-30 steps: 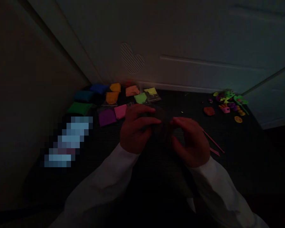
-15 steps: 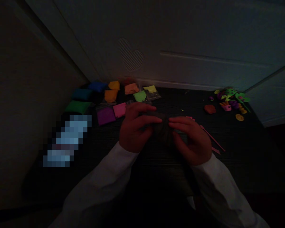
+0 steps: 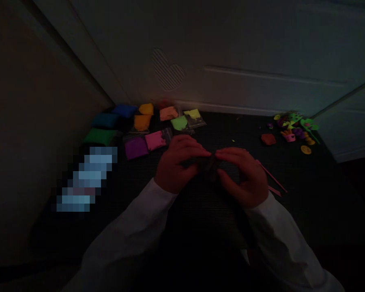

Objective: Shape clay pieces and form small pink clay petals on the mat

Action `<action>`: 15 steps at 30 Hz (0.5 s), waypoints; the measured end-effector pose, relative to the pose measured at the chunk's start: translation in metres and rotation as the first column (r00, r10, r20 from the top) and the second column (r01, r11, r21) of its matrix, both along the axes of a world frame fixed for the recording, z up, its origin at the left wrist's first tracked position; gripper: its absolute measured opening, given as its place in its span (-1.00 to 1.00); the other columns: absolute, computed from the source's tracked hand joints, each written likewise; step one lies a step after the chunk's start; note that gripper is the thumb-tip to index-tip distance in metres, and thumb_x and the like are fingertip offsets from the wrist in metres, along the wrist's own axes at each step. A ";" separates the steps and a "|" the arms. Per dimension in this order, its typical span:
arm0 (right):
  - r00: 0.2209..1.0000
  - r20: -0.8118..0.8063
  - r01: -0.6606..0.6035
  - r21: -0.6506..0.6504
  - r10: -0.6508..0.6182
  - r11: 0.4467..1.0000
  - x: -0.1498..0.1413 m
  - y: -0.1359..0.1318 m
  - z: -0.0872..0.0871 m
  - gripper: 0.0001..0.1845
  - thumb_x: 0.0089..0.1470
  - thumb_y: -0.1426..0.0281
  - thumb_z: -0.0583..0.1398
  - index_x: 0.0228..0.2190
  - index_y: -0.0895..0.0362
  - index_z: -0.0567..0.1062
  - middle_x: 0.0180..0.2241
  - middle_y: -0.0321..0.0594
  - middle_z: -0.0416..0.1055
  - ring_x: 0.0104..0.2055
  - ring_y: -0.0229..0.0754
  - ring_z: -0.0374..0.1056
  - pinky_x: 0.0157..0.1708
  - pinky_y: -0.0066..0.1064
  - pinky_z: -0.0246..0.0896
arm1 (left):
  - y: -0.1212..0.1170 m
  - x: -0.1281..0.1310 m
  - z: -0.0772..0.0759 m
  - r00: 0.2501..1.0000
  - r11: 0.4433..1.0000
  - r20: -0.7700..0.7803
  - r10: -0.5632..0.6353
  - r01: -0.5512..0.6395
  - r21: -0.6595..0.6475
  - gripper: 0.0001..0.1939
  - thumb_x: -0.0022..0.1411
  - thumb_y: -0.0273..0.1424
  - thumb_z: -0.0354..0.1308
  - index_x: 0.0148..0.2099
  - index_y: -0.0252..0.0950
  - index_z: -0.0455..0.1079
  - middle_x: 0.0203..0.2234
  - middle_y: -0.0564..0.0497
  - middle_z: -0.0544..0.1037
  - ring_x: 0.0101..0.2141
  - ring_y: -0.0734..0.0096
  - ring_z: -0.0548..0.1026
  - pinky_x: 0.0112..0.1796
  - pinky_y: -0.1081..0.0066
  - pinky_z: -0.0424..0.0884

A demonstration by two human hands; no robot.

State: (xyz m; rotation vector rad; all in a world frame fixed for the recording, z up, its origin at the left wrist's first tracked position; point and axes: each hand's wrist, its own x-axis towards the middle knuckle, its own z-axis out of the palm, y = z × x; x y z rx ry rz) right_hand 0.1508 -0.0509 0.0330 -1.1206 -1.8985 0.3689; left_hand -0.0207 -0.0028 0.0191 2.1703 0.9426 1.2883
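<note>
The left hand [image 3: 181, 167] and right hand [image 3: 246, 176] pinch a dim, dark object [image 3: 209, 169] between curled fingers and thumbs, fingertips nearly meeting above it.

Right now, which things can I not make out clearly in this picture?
In the head view:
Dark piece between left hand and right hand: full shape, hidden by fingers and shadow.
Bright patch: content, blurred into blocks.
Pink strip: one end, behind the right hand.

Two hands [image 3: 178, 168], two pink tools [image 3: 272, 177], at least ten packets [image 3: 136, 147], one heart [image 3: 168, 74]
</note>
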 end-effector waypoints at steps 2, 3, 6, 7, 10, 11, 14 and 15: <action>1.000 0.008 0.002 0.001 -0.002 1.000 0.001 0.001 0.000 -0.66 -0.13 0.45 0.13 -0.21 0.03 0.37 -0.22 -0.19 0.36 -0.15 -0.14 0.26 -0.16 -0.20 0.18 | 0.000 0.000 0.000 1.000 1.000 0.000 -0.009 0.009 -0.004 -0.81 -0.07 -0.48 0.11 -0.33 -0.16 0.42 -0.42 0.02 0.47 -0.23 0.35 0.33 -0.18 0.26 0.28; 1.000 0.001 -0.002 0.000 0.002 1.000 0.001 0.001 0.000 -0.66 -0.13 0.45 0.13 -0.22 0.03 0.37 -0.23 -0.20 0.37 -0.16 -0.15 0.27 -0.17 -0.21 0.19 | 0.000 0.000 0.001 1.000 1.000 -0.002 -0.020 0.020 -0.003 -0.80 -0.07 -0.48 0.11 -0.33 -0.16 0.41 -0.42 0.02 0.47 -0.23 0.35 0.33 -0.17 0.26 0.28; 0.999 -0.048 -0.022 -0.019 0.022 1.000 0.002 0.002 0.000 -0.67 -0.14 0.47 0.15 -0.24 0.02 0.38 -0.25 -0.22 0.37 -0.17 -0.17 0.28 -0.19 -0.24 0.21 | 0.000 0.000 0.002 0.998 0.998 0.000 -0.066 0.066 0.004 -0.78 -0.07 -0.51 0.11 -0.31 -0.16 0.41 -0.41 0.03 0.47 -0.24 0.37 0.34 -0.16 0.28 0.26; 0.997 -0.069 -0.029 -0.026 0.027 0.999 0.002 0.003 0.000 -0.68 -0.15 0.48 0.15 -0.25 0.02 0.38 -0.26 -0.23 0.37 -0.18 -0.18 0.28 -0.20 -0.25 0.21 | 0.000 -0.001 0.003 0.997 0.996 0.003 -0.083 0.083 0.008 -0.77 -0.07 -0.52 0.11 -0.31 -0.16 0.41 -0.41 0.03 0.47 -0.23 0.38 0.34 -0.16 0.28 0.26; 0.993 -0.114 -0.039 -0.058 0.032 0.998 0.002 0.003 -0.001 -0.69 -0.16 0.49 0.17 -0.28 0.03 0.39 -0.28 -0.24 0.37 -0.21 -0.21 0.29 -0.20 -0.28 0.21 | 0.000 -0.002 0.005 0.993 0.993 0.011 -0.120 0.120 0.016 -0.77 -0.07 -0.54 0.12 -0.31 -0.18 0.42 -0.41 0.02 0.47 -0.23 0.38 0.33 -0.15 0.28 0.25; 0.992 -0.124 -0.042 -0.070 0.033 0.997 0.002 0.003 -0.001 -0.70 -0.16 0.49 0.17 -0.29 0.03 0.40 -0.28 -0.25 0.38 -0.22 -0.21 0.29 -0.20 -0.28 0.20 | 0.000 -0.002 0.006 0.992 0.992 0.012 -0.128 0.128 0.012 -0.77 -0.08 -0.54 0.12 -0.32 -0.18 0.42 -0.41 0.01 0.47 -0.23 0.38 0.33 -0.15 0.28 0.25; 0.984 -0.174 -0.044 -0.116 0.023 0.992 0.001 0.003 -0.003 -0.74 -0.15 0.45 0.17 -0.31 0.03 0.41 -0.30 -0.25 0.38 -0.23 -0.20 0.29 -0.21 -0.26 0.20 | -0.001 -0.002 0.006 0.987 0.986 0.036 -0.155 0.156 -0.052 -0.78 -0.09 -0.54 0.14 -0.32 -0.18 0.42 -0.40 0.02 0.47 -0.22 0.38 0.34 -0.13 0.29 0.24; 0.979 -0.206 -0.043 -0.139 0.013 0.989 0.001 0.003 -0.003 -0.74 -0.15 0.44 0.17 -0.31 0.03 0.40 -0.30 -0.25 0.38 -0.23 -0.20 0.29 -0.21 -0.26 0.21 | -0.002 -0.002 0.006 0.985 0.981 0.062 -0.160 0.166 -0.104 -0.79 -0.09 -0.52 0.15 -0.33 -0.18 0.42 -0.40 0.02 0.47 -0.23 0.38 0.35 -0.14 0.30 0.25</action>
